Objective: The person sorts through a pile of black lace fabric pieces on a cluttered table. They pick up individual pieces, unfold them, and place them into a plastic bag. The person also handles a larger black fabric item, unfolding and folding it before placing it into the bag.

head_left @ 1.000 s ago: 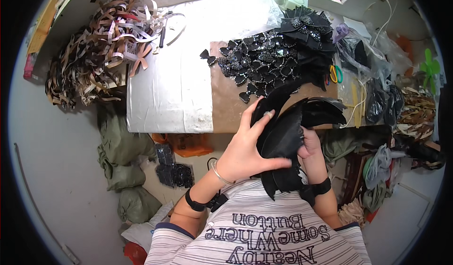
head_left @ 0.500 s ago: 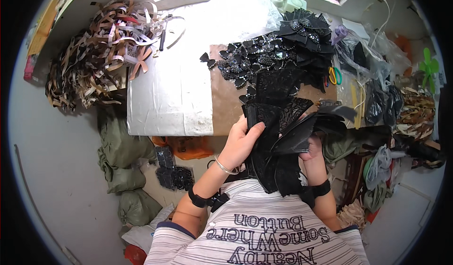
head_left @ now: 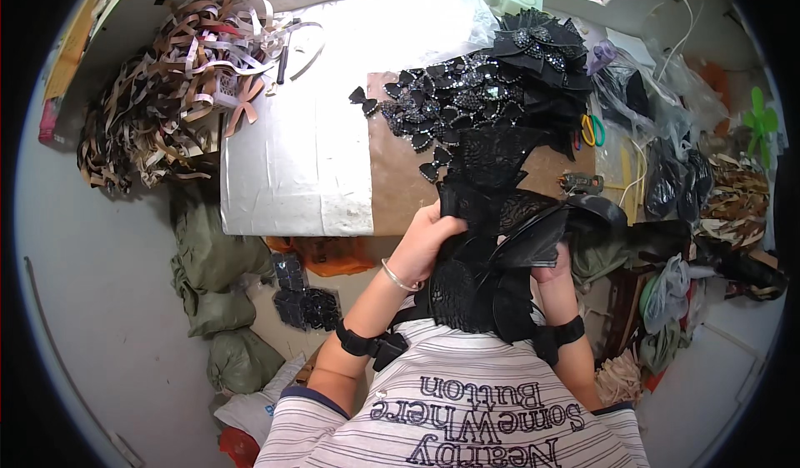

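Note:
Black lace fabric pieces (head_left: 467,272), layered and partly fanned out, hang over the table's front edge in front of my chest. My left hand (head_left: 427,239) is closed on their left edge, thumb on top. On the other side my right hand (head_left: 552,265) grips the stack from beneath, its fingers partly hidden by the black strips (head_left: 533,243). Just beyond lies another black lace piece (head_left: 492,153) on the table. Behind that is a heap of black bows with rhinestones (head_left: 454,101), and a large black ruffled flower (head_left: 537,43) at its far right.
A white board (head_left: 296,168) and brown board (head_left: 404,205) cover the table. Scissors with coloured handles (head_left: 592,130) and a small tool (head_left: 581,183) lie at the right. Ribbon strips (head_left: 179,93) are piled left; green sacks (head_left: 221,255) stand below. A green fan (head_left: 758,122) is far right.
The fabric has turned and opened out in my hands, showing more lace at the lower left. The strips at the right have dropped, uncovering the small tool. My hands have barely moved.

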Action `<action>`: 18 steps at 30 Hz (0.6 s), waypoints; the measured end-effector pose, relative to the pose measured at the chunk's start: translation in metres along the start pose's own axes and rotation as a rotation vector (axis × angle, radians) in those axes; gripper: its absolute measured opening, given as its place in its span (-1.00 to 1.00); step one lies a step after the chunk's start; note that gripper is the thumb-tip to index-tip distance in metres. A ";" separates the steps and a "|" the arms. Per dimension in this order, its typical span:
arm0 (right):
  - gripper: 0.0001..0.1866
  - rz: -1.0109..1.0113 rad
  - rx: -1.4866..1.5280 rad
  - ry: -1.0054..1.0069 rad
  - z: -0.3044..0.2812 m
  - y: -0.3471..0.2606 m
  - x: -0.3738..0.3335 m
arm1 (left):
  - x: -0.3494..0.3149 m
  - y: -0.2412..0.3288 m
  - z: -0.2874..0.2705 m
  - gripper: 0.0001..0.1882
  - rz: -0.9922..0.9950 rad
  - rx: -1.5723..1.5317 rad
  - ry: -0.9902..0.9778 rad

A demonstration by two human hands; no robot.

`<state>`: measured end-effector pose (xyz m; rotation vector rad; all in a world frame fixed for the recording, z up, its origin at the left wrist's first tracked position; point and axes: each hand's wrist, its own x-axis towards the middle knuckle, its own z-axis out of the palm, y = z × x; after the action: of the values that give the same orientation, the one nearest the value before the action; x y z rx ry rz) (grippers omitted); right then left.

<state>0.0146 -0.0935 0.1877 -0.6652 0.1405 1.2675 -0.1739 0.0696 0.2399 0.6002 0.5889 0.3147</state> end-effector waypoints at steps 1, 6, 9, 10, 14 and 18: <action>-0.48 -0.013 -0.012 -0.042 0.013 -0.002 0.002 | 0.005 -0.004 0.002 -0.77 0.007 0.011 0.052; -0.44 -0.119 -0.035 -0.068 -0.011 -0.029 0.015 | 0.054 -0.027 -0.033 -0.81 0.106 0.117 0.327; -0.65 -0.257 -0.030 -0.084 -0.014 -0.054 0.005 | 0.112 -0.037 -0.090 -0.77 0.104 -0.143 0.408; -0.62 -0.272 -0.076 -0.083 -0.015 -0.061 0.000 | 0.135 -0.045 -0.118 -0.71 0.096 -0.191 0.325; -0.59 -0.130 0.049 -0.157 -0.020 -0.062 -0.012 | 0.199 -0.060 -0.157 -0.41 0.189 -0.086 0.283; -0.48 0.018 0.083 -0.095 -0.008 -0.048 -0.011 | 0.216 -0.062 -0.180 0.06 0.261 0.456 0.555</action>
<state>0.0573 -0.1135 0.2048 -0.5321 0.1202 1.3008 -0.1038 0.1940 -0.0102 1.0456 1.1360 0.6095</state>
